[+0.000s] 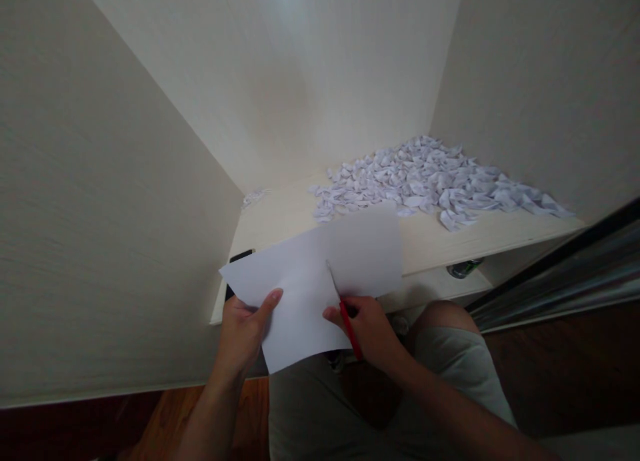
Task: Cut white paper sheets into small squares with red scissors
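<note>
A large white sheet of paper (300, 294) is held up over the front edge of the shelf. My left hand (245, 324) grips its left side, the thumb on top and the other fingers hidden beneath. My right hand (370, 328) is closed around the red handles of a pair of scissors (349, 324). One grey blade lies over the upper face of the sheet, pointing away from me toward its middle. The other blade is not visible, and I cannot tell how far any cut runs.
Many twisted white paper pieces (395, 178) are heaped at the back right of the pale shelf (285, 208). A small white pile (255, 196) sits in the back left corner. A dark object (242, 255) shows behind the sheet. A dark can (464, 268) lies on the lower shelf.
</note>
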Motion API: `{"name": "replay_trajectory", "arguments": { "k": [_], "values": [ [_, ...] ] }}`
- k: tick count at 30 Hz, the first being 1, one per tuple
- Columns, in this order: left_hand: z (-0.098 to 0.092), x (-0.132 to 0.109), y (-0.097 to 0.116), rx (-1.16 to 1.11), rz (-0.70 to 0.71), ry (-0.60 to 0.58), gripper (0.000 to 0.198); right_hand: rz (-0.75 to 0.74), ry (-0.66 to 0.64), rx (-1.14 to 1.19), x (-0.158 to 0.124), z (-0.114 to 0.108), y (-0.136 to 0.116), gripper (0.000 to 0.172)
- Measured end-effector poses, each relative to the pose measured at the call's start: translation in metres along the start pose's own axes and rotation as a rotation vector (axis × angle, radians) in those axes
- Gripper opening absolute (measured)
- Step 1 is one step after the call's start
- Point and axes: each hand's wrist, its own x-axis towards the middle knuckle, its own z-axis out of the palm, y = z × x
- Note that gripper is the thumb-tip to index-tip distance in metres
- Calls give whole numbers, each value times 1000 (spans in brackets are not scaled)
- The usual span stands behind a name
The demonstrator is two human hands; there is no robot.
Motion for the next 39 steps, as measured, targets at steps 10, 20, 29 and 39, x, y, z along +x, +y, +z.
{"name": "replay_trajectory", "arguments": {
  "k": [10, 20, 29, 39],
  "values": [
    [0, 4, -2, -38, -58, -4, 59, -44, -163, 109, -4, -4, -4, 53],
    [-2, 13, 2, -50, -13, 7, 51, 36, -332, -31, -18, -25, 4, 60],
    [5, 5, 6, -81, -55, -30, 58, 128, -423, -20, -26, -46, -13, 66],
    [7, -3, 13, -25, -54, -68, 62, 19, -334, -12, -16, -36, -15, 70]
  ]
}}
